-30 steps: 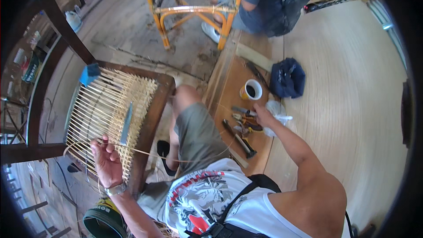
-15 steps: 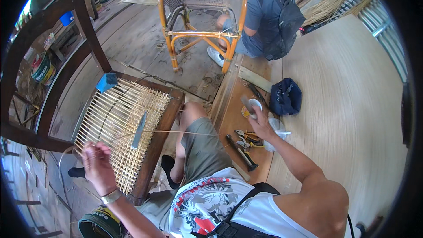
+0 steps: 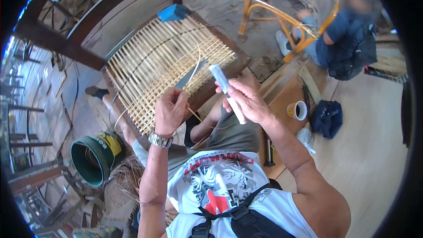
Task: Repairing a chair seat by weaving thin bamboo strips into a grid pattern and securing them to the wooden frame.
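Note:
A wooden chair seat with half-woven cane [image 3: 150, 64] lies in front of me, parallel strands toward its back and a close weave along the near side. My left hand [image 3: 169, 111], closed in a pinch over the near edge, holds a thin cane strand [image 3: 197, 66] that curves up over the weave. On the seat rests a flat grey metal blade [image 3: 188, 79], partly hidden by that strand. My right hand [image 3: 247, 100] grips a knife [image 3: 220, 76] with a pale handle and a broad grey blade pointing up and away. A blue block [image 3: 172, 13] sits at the seat's back corner.
To the right, a cup of dark liquid [image 3: 297, 110], a dark blue cloth bag [image 3: 326, 119], a clear plastic bag [image 3: 305, 138] and a hammer [image 3: 269, 152] lie on the boards. A person [image 3: 350, 46] sits beside a rattan chair [image 3: 288, 13]. At left stands a green bucket [image 3: 94, 158].
My right hand has lifted the knife from the bench side to near the seat. My left hand has moved right to the seat's near edge. The view has turned, shifting the surroundings.

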Available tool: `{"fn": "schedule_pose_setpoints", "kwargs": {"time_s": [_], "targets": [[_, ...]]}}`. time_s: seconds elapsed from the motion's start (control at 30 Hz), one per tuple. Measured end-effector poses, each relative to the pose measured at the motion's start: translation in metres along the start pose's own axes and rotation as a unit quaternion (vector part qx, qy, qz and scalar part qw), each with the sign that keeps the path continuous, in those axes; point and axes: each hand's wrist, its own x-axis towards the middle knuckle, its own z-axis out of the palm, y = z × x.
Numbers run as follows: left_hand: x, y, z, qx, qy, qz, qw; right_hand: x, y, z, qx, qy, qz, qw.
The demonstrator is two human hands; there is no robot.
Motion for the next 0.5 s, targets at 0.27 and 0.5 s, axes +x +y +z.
{"fn": "schedule_pose_setpoints", "kwargs": {"time_s": [0.27, 0.5], "targets": [[-0.016, -0.012, -0.006, -0.057, 0.031, -0.041, 0.997, 0.024, 0.003, 0.033, 0.255, -0.094, 0.139, 0.952], [-0.027, -0.024, -0.011, -0.087, 0.044, -0.022, 0.995, 0.031, 0.024, 0.041, 0.293, -0.104, 0.158, 0.937]]}}
